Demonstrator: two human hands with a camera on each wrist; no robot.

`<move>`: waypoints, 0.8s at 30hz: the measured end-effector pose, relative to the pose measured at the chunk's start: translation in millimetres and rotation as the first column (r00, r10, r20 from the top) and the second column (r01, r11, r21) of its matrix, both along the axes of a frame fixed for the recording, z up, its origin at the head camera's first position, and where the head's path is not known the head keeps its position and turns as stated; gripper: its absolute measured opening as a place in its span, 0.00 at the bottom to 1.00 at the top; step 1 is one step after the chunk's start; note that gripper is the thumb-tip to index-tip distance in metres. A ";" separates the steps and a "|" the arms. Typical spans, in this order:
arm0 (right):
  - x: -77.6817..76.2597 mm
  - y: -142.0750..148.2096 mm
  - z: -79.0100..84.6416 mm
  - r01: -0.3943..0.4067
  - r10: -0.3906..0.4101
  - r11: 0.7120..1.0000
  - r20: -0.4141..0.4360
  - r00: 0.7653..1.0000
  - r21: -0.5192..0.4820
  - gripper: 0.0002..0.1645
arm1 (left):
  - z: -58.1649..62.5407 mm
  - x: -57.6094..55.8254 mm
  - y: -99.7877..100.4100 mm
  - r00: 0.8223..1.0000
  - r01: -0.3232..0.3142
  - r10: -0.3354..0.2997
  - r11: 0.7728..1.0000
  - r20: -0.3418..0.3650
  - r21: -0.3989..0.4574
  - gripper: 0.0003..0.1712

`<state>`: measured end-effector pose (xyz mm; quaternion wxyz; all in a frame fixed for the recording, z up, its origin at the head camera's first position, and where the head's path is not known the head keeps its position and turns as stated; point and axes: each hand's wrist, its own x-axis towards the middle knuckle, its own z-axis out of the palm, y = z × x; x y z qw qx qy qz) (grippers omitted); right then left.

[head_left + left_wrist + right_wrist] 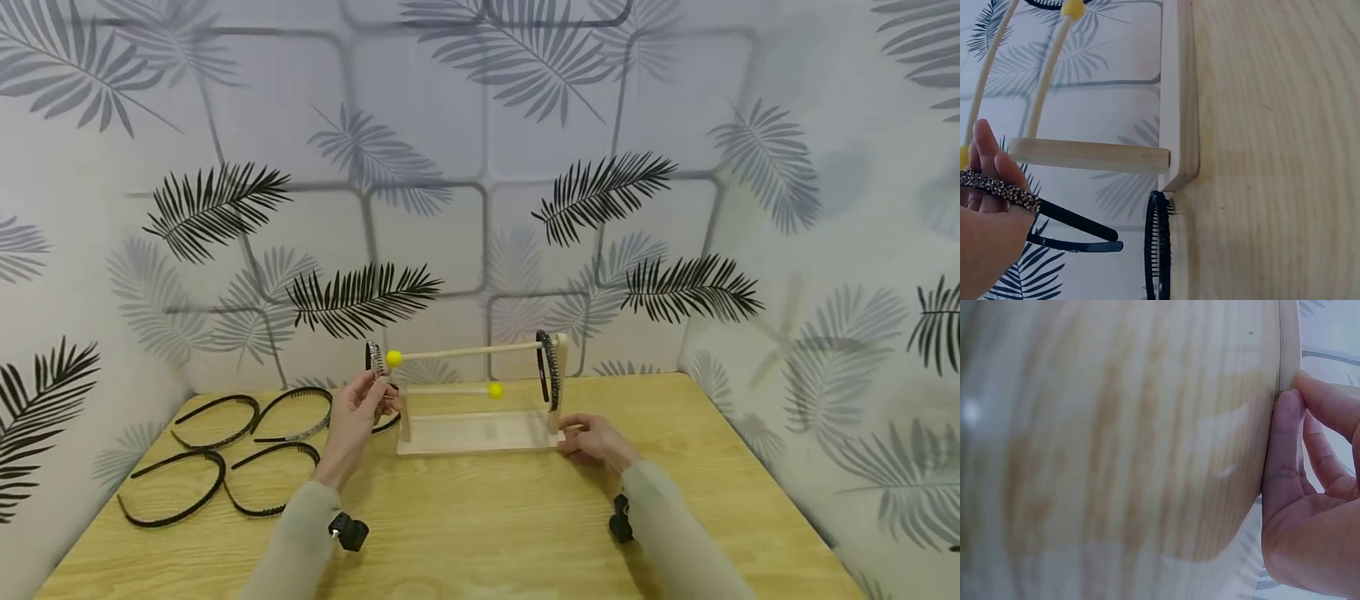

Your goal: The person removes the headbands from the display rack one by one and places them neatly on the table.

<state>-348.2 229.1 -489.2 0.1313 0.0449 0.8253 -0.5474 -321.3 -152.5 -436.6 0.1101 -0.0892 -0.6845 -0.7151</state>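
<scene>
A wooden rack (480,433) with two rods ending in yellow balls stands on the table. My left hand (360,421) grips a headband (1000,189) set with glittering stones, at the yellow ball (394,358) on the upper rod's left end. The two narrow tips of that headband point away from the fingers in the left wrist view. A dark toothed headband (551,371) hangs at the right end of the upper rod, by the upright. My right hand (596,442) pinches the right end of the rack's base between thumb and fingers (1322,450).
Several dark headbands (219,492) lie on the left of the wooden table (480,533). Another headband (1157,250) lies close to the rack's left end, partly behind my left hand in the head view. A leaf-patterned wall covering (420,233) rises behind the table.
</scene>
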 end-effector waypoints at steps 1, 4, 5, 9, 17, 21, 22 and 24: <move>-0.9 -0.2 0.5 0.001 -0.001 1.000 -0.002 1.000 0.002 0.25 | -1.3 -0.5 -1.4 1.000 0.000 0.000 1.000 0.003 -0.006 0.19; -2.0 0.3 0.6 0.006 -0.006 1.000 -0.002 1.000 0.000 0.24 | -5.3 -1.2 -7.0 0.999 0.047 -0.045 0.997 0.028 -0.065 0.21; -2.1 0.6 0.1 0.005 -0.005 1.000 -0.002 1.000 -0.001 0.24 | -6.6 -1.1 -9.7 0.997 0.067 -0.063 0.994 0.045 -0.086 0.21; -0.3 1.3 -0.3 -0.007 0.007 1.000 -0.012 1.000 -0.005 0.24 | -11.1 -0.2 -24.0 0.981 0.165 -0.147 0.976 0.130 -0.144 0.23; 1.8 1.3 1.0 -0.012 0.012 1.000 -0.018 1.000 -0.004 0.25 | -13.9 3.2 -44.2 0.947 0.294 -0.235 0.908 0.218 -0.299 0.23; 0.5 1.7 1.3 -0.014 0.014 1.000 -0.017 1.000 -0.012 0.26 | -13.0 7.9 -49.2 0.952 0.297 -0.251 0.890 0.172 -0.346 0.22; 0.6 1.7 1.2 -0.018 0.018 1.000 -0.017 1.000 -0.013 0.26 | -13.4 9.3 -50.7 0.953 0.297 -0.255 0.888 0.163 -0.352 0.22; 1.5 1.6 0.0 -0.020 0.019 1.000 -0.009 1.000 -0.014 0.26 | -15.2 12.3 -53.9 0.953 0.300 -0.262 0.883 0.150 -0.362 0.21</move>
